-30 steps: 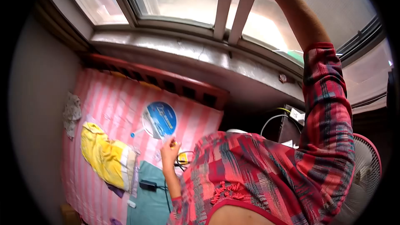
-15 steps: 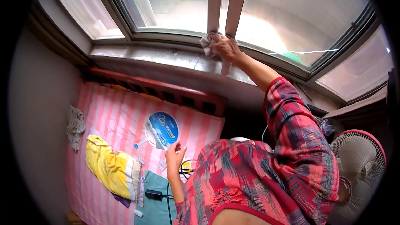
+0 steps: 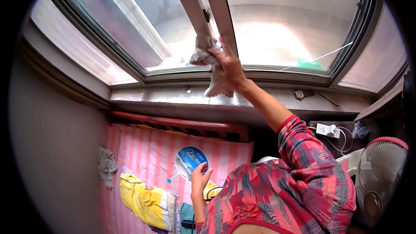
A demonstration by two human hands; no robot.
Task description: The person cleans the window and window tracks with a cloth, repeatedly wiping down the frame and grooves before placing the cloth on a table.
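Observation:
My right hand is closed on a crumpled light-grey cloth and presses it against the lower part of the window's middle upright. One end of the cloth hangs down below the palm, in front of the sill. Lower down, my left hand hovers over the bed with its fingers apart, holding nothing. From this angle it overlaps the edge of a round blue-and-white hand fan lying on the pink striped sheet; I cannot tell whether they touch.
A red bed rail runs under the sill. On the sill lie a watch and a thin stick. A yellow towel lies on the bed. To the right are a white power strip and an electric fan.
My right hand has moved the cloth from the bottom of the window frame up onto the middle upright. The view has shifted, bringing the watch and power strip into sight. My left hand stays open.

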